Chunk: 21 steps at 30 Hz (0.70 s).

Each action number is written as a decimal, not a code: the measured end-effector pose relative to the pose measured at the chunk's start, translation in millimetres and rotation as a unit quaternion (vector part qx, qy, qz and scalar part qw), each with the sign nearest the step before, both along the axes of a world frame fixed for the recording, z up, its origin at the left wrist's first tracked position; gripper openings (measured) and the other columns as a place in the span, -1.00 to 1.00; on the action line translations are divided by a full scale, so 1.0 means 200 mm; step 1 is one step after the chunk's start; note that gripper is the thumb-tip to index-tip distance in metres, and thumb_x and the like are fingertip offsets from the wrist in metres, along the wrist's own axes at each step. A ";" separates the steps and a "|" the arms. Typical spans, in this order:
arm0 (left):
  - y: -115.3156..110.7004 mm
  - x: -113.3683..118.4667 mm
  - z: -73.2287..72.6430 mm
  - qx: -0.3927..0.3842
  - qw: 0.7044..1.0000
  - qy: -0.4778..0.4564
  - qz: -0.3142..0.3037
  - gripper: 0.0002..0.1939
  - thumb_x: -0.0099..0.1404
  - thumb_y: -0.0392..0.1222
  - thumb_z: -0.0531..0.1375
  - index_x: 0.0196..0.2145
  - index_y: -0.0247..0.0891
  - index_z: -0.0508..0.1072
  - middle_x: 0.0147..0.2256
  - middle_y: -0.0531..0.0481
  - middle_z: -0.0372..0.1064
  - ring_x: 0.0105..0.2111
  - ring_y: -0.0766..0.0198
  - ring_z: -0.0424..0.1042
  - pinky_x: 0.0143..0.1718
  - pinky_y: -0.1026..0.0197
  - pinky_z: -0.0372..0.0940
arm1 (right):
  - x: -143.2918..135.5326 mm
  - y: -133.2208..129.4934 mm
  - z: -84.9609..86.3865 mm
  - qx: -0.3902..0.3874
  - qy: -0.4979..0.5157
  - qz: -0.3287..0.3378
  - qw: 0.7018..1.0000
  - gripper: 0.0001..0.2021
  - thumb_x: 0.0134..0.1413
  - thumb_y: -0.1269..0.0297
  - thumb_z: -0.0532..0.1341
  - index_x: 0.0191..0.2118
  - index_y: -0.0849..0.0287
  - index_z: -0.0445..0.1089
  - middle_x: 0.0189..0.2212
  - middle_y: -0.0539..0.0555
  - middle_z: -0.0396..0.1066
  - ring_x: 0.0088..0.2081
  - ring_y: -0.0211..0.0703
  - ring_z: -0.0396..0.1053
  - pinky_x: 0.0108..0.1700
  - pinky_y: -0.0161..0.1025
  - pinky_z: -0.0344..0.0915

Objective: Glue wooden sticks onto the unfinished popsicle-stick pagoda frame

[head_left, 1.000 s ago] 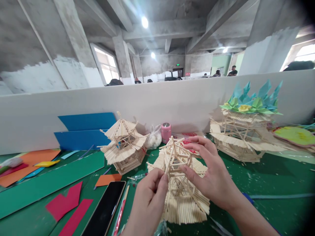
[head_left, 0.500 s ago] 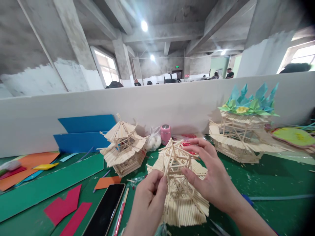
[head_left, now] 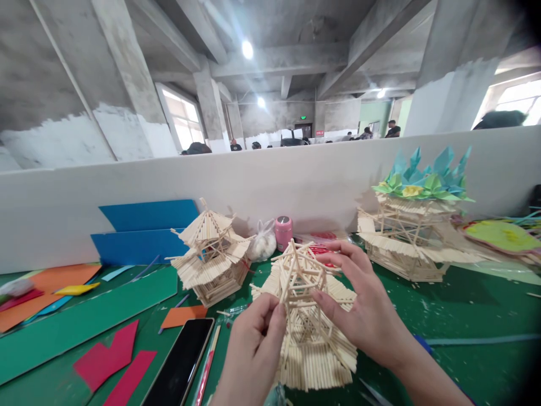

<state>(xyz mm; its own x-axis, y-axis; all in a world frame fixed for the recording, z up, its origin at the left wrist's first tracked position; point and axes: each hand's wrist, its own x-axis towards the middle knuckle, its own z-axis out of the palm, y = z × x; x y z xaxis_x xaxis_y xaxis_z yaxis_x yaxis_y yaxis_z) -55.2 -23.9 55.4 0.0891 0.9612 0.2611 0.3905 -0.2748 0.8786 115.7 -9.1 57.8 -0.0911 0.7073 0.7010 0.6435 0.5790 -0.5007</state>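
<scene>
A small pavilion model (head_left: pixel 315 361) of thin pale wooden sticks stands in front of me, with an open stick frame on top of a slatted, flared roof. At the left of its upper frame, my left hand (head_left: pixel 256 341) is closed, thumb and forefinger pinching the lower end of a slanting wooden stick (head_left: pixel 289 273). My right hand (head_left: pixel 363 301) curves around the frame's right side with fingers apart. Its thumb tip is at the near posts and its fingertips are by the frame's top right; whether they press on it I cannot tell.
A finished-looking stick pavilion (head_left: pixel 211 254) stands left, another with folded-paper petals (head_left: pixel 422 175) right. A phone (head_left: pixel 180 361), coloured paper (head_left: pixel 107 352), a pink jar (head_left: pixel 283 232) and a bag of white stuff (head_left: pixel 262 243) lie around. A white partition (head_left: pixel 270 186) runs behind.
Both hands keep nearly the same places on the stick model. The whole view has shifted slightly; nothing was let go or taken up.
</scene>
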 end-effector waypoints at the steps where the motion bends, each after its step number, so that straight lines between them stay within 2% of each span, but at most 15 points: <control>1: 0.00 0.00 0.00 0.002 1.000 -0.002 0.002 -0.73 0.21 -0.16 0.01 -0.62 -0.23 0.17 -0.63 0.15 -0.02 -0.59 0.35 0.00 -0.58 0.34 -0.04 | 0.00 0.00 0.00 0.000 -0.002 -0.001 1.000 -0.67 -0.06 0.24 0.20 -0.11 0.10 0.22 -0.03 0.11 0.09 0.05 -0.05 0.06 0.07 -0.07 0.07; 10: -0.01 0.02 0.01 0.010 1.000 -0.018 0.023 -0.73 0.19 -0.16 0.02 -0.63 -0.23 0.17 -0.64 0.16 -0.04 -0.60 0.36 -0.02 -0.58 0.34 -0.07 | 0.00 -0.01 -0.01 -0.005 -0.001 0.004 1.000 -0.67 -0.05 0.24 0.20 -0.10 0.09 0.21 -0.01 0.12 0.07 0.06 -0.06 0.05 0.08 -0.06 0.06; 15: -0.02 0.00 0.01 0.011 1.000 -0.011 0.007 -0.75 0.20 -0.16 0.01 -0.61 -0.24 0.21 -0.63 0.15 0.02 -0.58 0.35 0.02 -0.57 0.35 -0.02 | 0.01 0.00 -0.02 -0.008 0.001 0.002 1.000 -0.67 -0.04 0.24 0.19 -0.10 0.08 0.21 0.00 0.12 0.07 0.07 -0.04 0.04 0.07 -0.04 0.06; 18: -0.05 -0.02 0.01 -0.001 1.000 -0.003 0.010 -0.74 0.20 -0.14 0.01 -0.60 -0.24 0.23 -0.62 0.14 0.03 -0.58 0.35 0.04 -0.57 0.35 0.00 | 0.01 -0.01 -0.02 -0.010 0.009 -0.002 1.000 -0.68 -0.03 0.24 0.19 -0.10 0.06 0.22 -0.01 0.10 0.08 0.06 -0.06 0.05 0.06 -0.06 0.08; 21: -0.09 -0.03 0.01 -0.009 0.999 -0.037 0.031 -0.76 0.19 -0.13 0.04 -0.58 -0.24 0.26 -0.61 0.14 0.05 -0.58 0.35 0.05 -0.57 0.36 0.02 | 0.01 -0.02 -0.02 -0.007 0.026 -0.004 1.000 -0.73 -0.01 0.28 0.17 -0.12 0.06 0.24 -0.03 0.08 0.11 0.04 -0.09 0.08 0.03 -0.11 0.11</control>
